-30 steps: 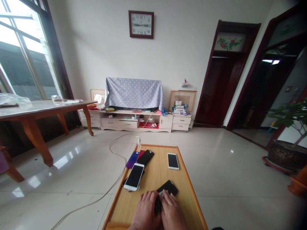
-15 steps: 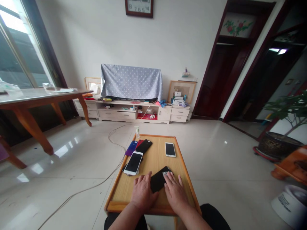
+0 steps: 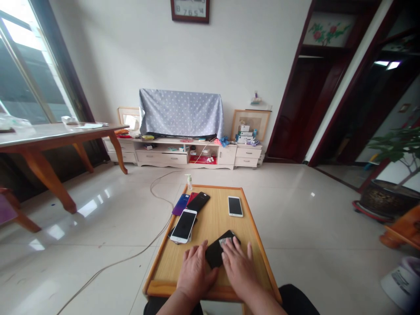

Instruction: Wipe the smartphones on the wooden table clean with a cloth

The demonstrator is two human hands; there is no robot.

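A black smartphone (image 3: 215, 253) lies tilted across the near part of the low wooden table (image 3: 210, 218), between my two hands. My left hand (image 3: 196, 270) presses against its left edge with the fingers spread. My right hand (image 3: 238, 269) lies on its right end, fingers over a small pale cloth or wipe (image 3: 225, 241). Farther up the table are a white-framed phone (image 3: 183, 225), a black phone (image 3: 197, 201), a blue-purple phone (image 3: 180, 204) and a white phone (image 3: 235, 206). A red phone (image 3: 192, 197) is partly hidden.
A small pump bottle (image 3: 188, 181) stands at the table's far edge. A pale cable (image 3: 157, 194) runs across the tiled floor on the left. Beyond are a long wooden table (image 3: 55, 133), a low white cabinet (image 3: 183, 157) and a potted plant (image 3: 390, 197).
My head has tilted slightly, shifting the room in view. The black phone has turned a little between my hands, and my right hand has moved farther onto its right end.
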